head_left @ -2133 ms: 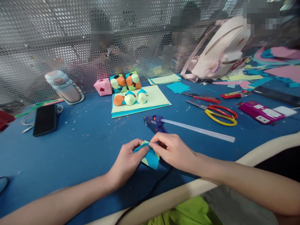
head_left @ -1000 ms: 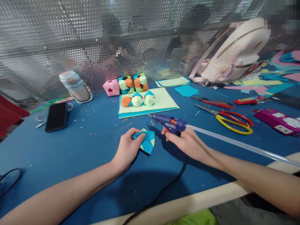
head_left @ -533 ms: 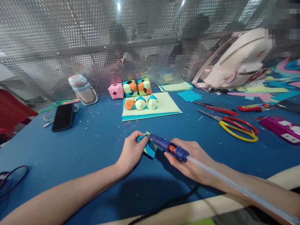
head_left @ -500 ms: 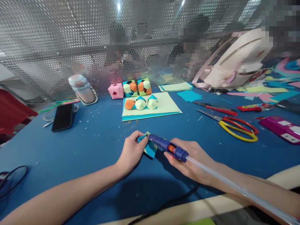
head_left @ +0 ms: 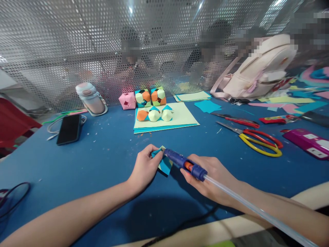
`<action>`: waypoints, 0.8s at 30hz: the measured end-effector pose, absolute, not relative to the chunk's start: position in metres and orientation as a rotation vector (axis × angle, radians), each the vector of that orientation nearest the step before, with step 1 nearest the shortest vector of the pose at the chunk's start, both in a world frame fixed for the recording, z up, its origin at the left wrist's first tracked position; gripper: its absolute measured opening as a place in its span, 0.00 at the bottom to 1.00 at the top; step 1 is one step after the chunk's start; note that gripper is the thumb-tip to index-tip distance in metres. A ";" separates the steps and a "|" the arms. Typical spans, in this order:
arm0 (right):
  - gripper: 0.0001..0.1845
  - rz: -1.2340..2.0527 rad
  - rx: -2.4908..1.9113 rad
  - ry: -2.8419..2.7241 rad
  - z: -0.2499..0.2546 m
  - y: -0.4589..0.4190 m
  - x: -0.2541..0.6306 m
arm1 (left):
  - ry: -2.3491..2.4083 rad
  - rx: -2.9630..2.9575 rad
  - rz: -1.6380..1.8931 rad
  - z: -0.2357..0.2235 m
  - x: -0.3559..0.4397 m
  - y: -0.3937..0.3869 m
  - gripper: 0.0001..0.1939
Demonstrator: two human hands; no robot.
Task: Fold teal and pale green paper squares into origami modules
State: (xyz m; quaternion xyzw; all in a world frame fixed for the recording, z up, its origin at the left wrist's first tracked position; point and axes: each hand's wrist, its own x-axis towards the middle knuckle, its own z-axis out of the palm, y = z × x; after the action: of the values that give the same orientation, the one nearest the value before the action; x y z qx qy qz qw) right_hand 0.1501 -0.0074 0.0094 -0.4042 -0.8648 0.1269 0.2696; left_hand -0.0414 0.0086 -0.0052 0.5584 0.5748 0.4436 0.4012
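Note:
Pinched in my left hand (head_left: pixel 146 164) is a small folded paper piece (head_left: pixel 165 165), blue with pale yellow-green parts. My right hand (head_left: pixel 212 176) grips a dark blue hot glue gun (head_left: pixel 183 163), its nozzle at the upper edge of the folded paper. Whether the tip touches the paper I cannot tell. A long clear glue stick (head_left: pixel 246 199) sticks out of the gun's rear toward the lower right. Beyond my hands, several small folded paper shapes (head_left: pixel 154 115) in orange, yellow and blue rest on a stack of paper sheets (head_left: pixel 181 116).
Folded paper balls (head_left: pixel 143 97) stand by the perforated metal screen (head_left: pixel 102 65). Scissors (head_left: pixel 259 139), a utility knife (head_left: pixel 239 120) and a purple power strip (head_left: pixel 308 142) lie on the right. A phone (head_left: pixel 69 129) and bottle (head_left: pixel 91 98) are left; a backpack (head_left: pixel 259 70) stands at back right.
Both hands hold nearly the same place. The folded paper and the glue gun have shifted very slightly downward in view.

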 end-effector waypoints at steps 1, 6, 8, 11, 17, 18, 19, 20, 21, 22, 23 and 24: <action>0.08 0.323 -1.093 -2.341 0.009 -0.007 0.150 | 1.453 1.420 1.122 -0.005 -0.041 0.009 0.11; 0.07 0.289 -1.125 -2.334 0.006 -0.008 0.151 | 1.448 1.392 1.107 -0.006 -0.041 0.008 0.11; 0.08 0.285 -1.134 -2.331 0.006 -0.008 0.152 | 1.448 1.385 1.112 -0.006 -0.041 0.008 0.11; 0.08 0.278 -1.120 -2.347 0.007 -0.008 0.152 | 1.455 1.394 1.121 -0.006 -0.041 0.008 0.11; 0.08 0.271 -1.095 -2.340 0.007 -0.008 0.151 | 1.445 1.435 1.116 -0.007 -0.042 0.008 0.11; 0.08 0.269 -1.104 -2.336 0.007 -0.008 0.152 | 1.444 1.422 1.113 -0.007 -0.041 0.008 0.11; 0.08 0.267 -1.115 -2.335 0.007 -0.008 0.152 | 1.443 1.407 1.110 -0.006 -0.041 0.008 0.11; 0.08 0.264 -1.123 -2.338 0.007 -0.008 0.153 | 1.442 1.398 1.109 -0.006 -0.041 0.007 0.11; 0.08 0.260 -1.123 -2.345 0.007 -0.008 0.153 | 1.443 1.397 1.110 -0.006 -0.041 0.007 0.11; 0.08 0.254 -1.119 -2.354 0.008 -0.008 0.153 | 1.445 1.405 1.114 -0.005 -0.041 0.007 0.11; 0.08 0.247 -1.111 -2.365 0.008 -0.008 0.153 | 1.448 1.421 1.117 -0.005 -0.041 0.007 0.11; 0.08 0.242 -1.099 -2.375 0.008 -0.008 0.153 | 1.452 1.441 1.117 -0.005 -0.040 0.007 0.10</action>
State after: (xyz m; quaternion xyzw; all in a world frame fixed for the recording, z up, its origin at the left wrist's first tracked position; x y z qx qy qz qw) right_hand 0.1527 -0.0085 0.0079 -0.4044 -0.8741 0.0890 0.2540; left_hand -0.0405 0.0071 -0.0045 0.5681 0.5726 0.4404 0.3943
